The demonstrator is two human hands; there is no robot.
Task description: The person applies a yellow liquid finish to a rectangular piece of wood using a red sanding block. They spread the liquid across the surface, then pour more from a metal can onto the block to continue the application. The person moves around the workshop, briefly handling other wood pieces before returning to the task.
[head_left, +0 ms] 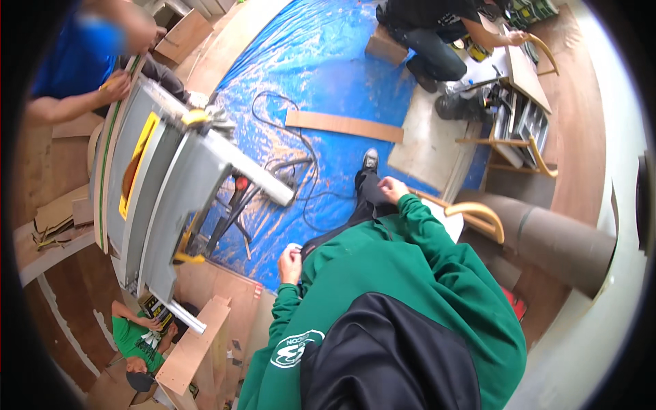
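Observation:
My left hand (290, 265) hangs beside my dark trousers, its fingers curled in. A small white patch shows at its fingertips; I cannot tell whether it is held or lies behind. In front of my right thigh is my right hand (392, 190), fingers loosely bent and apart, with nothing visible in them. Close to the right hand stands a chair with a curved wooden arm (482, 219). To the left, a grey table saw (154, 178) with a yellow insert (139, 164) round its blade slot rests on a dark stand. A person in blue (75, 68) holds its far side.
Blue sheeting (335, 75) strewn with sawdust covers the floor. A plank (345, 127) and a black cord (263, 102) lie ahead. Another person (434, 27) crouches by stacked chairs (523, 137) at the far right. A person in green (137, 338) is lower left. A brown roll (560, 239) lies right.

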